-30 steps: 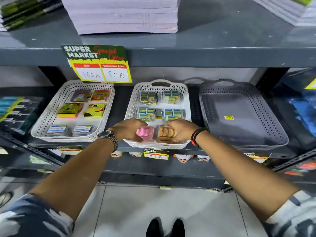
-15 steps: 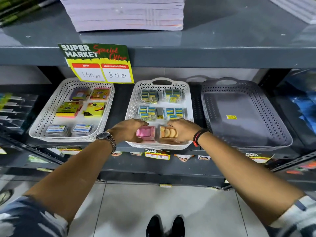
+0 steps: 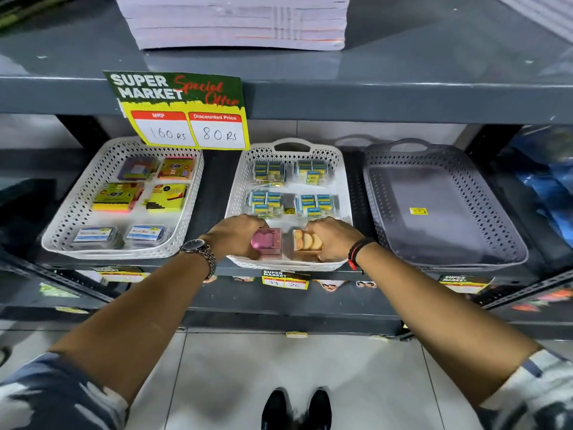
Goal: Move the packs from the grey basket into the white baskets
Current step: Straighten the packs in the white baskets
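Three baskets stand side by side on the shelf. The grey basket point(image 3: 440, 252) on the right holds nothing but a small yellow sticker. In the front row of the middle white basket point(image 3: 344, 181), my left hand point(image 3: 237, 235) grips a pink pack point(image 3: 268, 245) and my right hand point(image 3: 333, 238) grips an orange pack point(image 3: 307, 242) with round shapes. Both packs sit low inside the basket, side by side. Behind them lie several blue-and-yellow packs point(image 3: 268, 200). The left white basket point(image 3: 69, 212) holds several yellow, purple and clear packs.
An upper shelf edge point(image 3: 372, 100) with a hanging price sign point(image 3: 183, 116) overhangs the baskets. A stack of paper point(image 3: 235, 23) lies on top. Dark goods flank the baskets on both sides. Tiled floor and my shoes point(image 3: 294, 408) are below.
Both hands have lowered the pink and orange packs slightly deeper into the front of the middle white basket. The view has shifted a little closer.
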Tool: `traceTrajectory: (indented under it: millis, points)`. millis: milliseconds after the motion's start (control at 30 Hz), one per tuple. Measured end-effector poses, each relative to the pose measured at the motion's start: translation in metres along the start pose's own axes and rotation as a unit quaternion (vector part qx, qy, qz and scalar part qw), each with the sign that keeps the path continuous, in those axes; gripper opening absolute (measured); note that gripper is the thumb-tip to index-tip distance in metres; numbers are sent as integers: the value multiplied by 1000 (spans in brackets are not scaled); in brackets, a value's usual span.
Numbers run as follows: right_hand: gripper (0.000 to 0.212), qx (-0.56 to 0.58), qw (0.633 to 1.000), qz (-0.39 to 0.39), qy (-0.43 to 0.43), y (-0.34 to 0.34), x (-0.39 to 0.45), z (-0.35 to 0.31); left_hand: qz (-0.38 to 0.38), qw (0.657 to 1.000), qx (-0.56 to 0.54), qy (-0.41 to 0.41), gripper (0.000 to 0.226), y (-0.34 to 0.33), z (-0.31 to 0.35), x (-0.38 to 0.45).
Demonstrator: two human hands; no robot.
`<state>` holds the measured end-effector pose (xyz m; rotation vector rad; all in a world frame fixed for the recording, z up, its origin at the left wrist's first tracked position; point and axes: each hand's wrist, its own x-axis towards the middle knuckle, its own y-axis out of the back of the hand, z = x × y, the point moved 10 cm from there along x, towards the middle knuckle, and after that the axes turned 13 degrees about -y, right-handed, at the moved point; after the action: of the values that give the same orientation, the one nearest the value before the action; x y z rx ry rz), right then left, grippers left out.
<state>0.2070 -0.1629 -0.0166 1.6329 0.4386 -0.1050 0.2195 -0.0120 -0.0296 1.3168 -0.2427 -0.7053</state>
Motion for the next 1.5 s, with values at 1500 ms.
traceTrajectory:
  millis: [1500]
  points:
    - [68, -28, 999, 37, -27, 25, 95, 22, 17, 1000, 5, 10, 82, 24, -57, 71]
